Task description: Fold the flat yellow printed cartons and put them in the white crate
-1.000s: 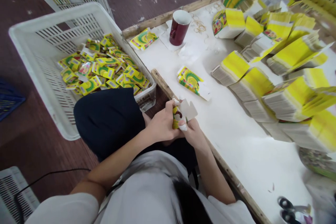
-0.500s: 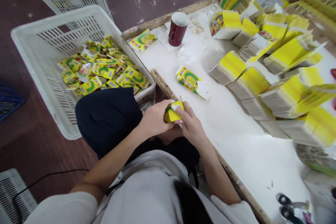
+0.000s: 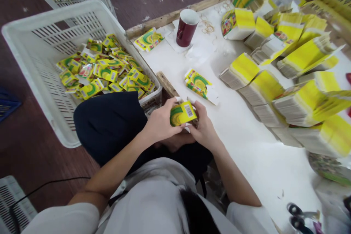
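Note:
Between my two hands, above my lap, is a small yellow-and-green cardboard box (image 3: 182, 113) with a barcode on the side facing up. My left hand (image 3: 161, 120) grips its left end, thumb along the near edge. My right hand (image 3: 203, 126) closes round the right end, where white flaps stick out. Just beyond my hands, a similar carton (image 3: 197, 83) lies on the white table with a white flap spread out. Another flat-looking yellow carton (image 3: 149, 39) rests at the table's far left corner. What the box contains is hidden.
A white plastic crate (image 3: 35, 49) with many small yellow boxes stands left of my knee. On the white table (image 3: 236, 124) are a dark red mug (image 3: 187, 29), rubber bands (image 3: 207, 25), stacks of flat cartons (image 3: 264, 86) and scissors (image 3: 300, 215). A wooden strip edges the table.
The box has turned so its barcode side shows, and my fingers have spread wider around it. Before, my hands covered more of it. The view has shifted slightly.

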### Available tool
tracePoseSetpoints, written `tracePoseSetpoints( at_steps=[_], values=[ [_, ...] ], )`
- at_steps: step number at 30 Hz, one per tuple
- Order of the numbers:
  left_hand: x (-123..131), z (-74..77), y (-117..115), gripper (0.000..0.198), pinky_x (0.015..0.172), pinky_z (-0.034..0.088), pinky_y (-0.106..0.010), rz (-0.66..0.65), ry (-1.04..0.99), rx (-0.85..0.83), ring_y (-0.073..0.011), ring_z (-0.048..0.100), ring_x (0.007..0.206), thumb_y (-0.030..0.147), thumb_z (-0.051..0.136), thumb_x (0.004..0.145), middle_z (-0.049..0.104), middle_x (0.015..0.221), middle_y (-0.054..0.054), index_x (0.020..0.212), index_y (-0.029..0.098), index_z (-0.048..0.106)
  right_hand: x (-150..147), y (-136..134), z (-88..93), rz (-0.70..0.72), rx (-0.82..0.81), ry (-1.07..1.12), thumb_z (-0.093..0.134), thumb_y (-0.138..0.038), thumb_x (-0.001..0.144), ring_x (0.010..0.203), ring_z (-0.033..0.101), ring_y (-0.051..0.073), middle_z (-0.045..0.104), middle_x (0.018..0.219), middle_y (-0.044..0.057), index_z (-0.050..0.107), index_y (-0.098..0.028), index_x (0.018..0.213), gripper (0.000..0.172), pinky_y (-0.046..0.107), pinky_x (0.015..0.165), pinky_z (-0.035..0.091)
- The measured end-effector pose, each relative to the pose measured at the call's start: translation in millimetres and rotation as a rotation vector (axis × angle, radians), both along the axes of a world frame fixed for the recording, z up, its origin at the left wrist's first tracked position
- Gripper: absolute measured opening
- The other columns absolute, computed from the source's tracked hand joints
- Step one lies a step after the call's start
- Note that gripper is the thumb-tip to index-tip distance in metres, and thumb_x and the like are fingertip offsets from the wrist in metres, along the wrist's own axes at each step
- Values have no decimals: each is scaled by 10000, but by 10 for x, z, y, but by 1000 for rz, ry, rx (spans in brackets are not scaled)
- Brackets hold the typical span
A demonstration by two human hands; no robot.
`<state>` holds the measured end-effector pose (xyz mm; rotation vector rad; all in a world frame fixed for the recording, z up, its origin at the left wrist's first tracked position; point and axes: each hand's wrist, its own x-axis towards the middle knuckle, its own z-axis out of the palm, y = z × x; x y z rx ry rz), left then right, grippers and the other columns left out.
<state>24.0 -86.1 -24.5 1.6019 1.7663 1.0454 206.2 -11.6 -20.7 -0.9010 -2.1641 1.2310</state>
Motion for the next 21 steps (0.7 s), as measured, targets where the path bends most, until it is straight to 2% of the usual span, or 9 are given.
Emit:
tracePoseSetpoints(
  at_steps=[3, 5, 7, 8, 9, 11, 14, 17, 21],
  values=[
    [-161, -202, 57, 839, 1034, 532, -442, 381, -287, 233, -288, 613, 1278, 501, 711, 817, 582, 1391, -144, 1473, 264, 246, 20, 305, -34, -165, 41, -35, 669, -383, 869, 1062, 658, 273, 651, 1265, 126, 530, -243, 1299, 474, 456, 909, 560],
    [-314, -329, 113, 730, 1173, 404, -491, 668, -412, 343, -270, 409, 1472, 553, 552, 915, 396, 1564, -145, 1488, 311, 171, 54, 585, -95, -328, 151, -158, 651, -370, 869, 991, 646, 273, 673, 1141, 121, 613, -224, 1148, 317, 455, 858, 559],
    [-415, -408, 141, 712, 1273, 195, -515, 817, -456, 382, -238, 136, 1578, 535, 520, 931, 194, 1667, -122, 1490, 326, 132, 71, 826, -198, -446, 225, -332, 678, -290, 825, 959, 629, 291, 659, 1087, 147, 636, -187, 1056, 256, 496, 884, 528],
    [-427, -424, 138, 762, 1286, 119, -513, 829, -447, 381, -233, 51, 1588, 511, 558, 918, 111, 1689, -121, 1501, 319, 106, 68, 913, -261, -481, 249, -403, 700, -258, 799, 964, 618, 303, 650, 1076, 160, 637, -174, 1019, 245, 513, 904, 508],
    [-409, -425, 124, 817, 1288, 78, -514, 808, -424, 377, -238, 14, 1589, 487, 599, 901, 57, 1697, -126, 1511, 312, 83, 61, 974, -323, -500, 268, -446, 712, -226, 779, 971, 606, 311, 642, 1064, 166, 634, -167, 987, 230, 521, 921, 488],
    [-299, -399, 80, 877, 1280, 105, -526, 727, -370, 375, -260, 61, 1586, 451, 651, 880, 46, 1696, -150, 1521, 304, 70, 42, 1031, -427, -515, 277, -406, 739, -172, 739, 966, 580, 304, 631, 1015, 149, 620, -178, 919, 216, 496, 924, 462],
    [-65, -350, 39, 788, 1232, 272, -525, 628, -382, 376, -269, 255, 1545, 458, 635, 902, 227, 1642, -186, 1497, 297, 145, 44, 1033, -483, -513, 228, -213, 791, -130, 663, 878, 539, 252, 594, 860, 71, 581, -222, 803, 269, 405, 847, 443],
    [86, -336, 52, 749, 1123, 433, -501, 445, -515, 281, -266, 447, 1437, 552, 619, 898, 434, 1516, -199, 1460, 285, 202, 76, 981, -417, -473, 157, -98, 785, -133, 668, 723, 493, 187, 544, 732, 5, 536, -257, 734, 286, 345, 715, 421],
    [120, -321, 85, 965, 1024, 508, -505, 90, -716, 163, -315, 520, 1366, 800, 637, 730, 488, 1484, -216, 1452, 273, 273, 67, 702, -198, -348, 2, 59, 708, -276, 823, 618, 523, 161, 574, 715, -13, 512, -277, 823, 196, 323, 597, 428]
  ],
)
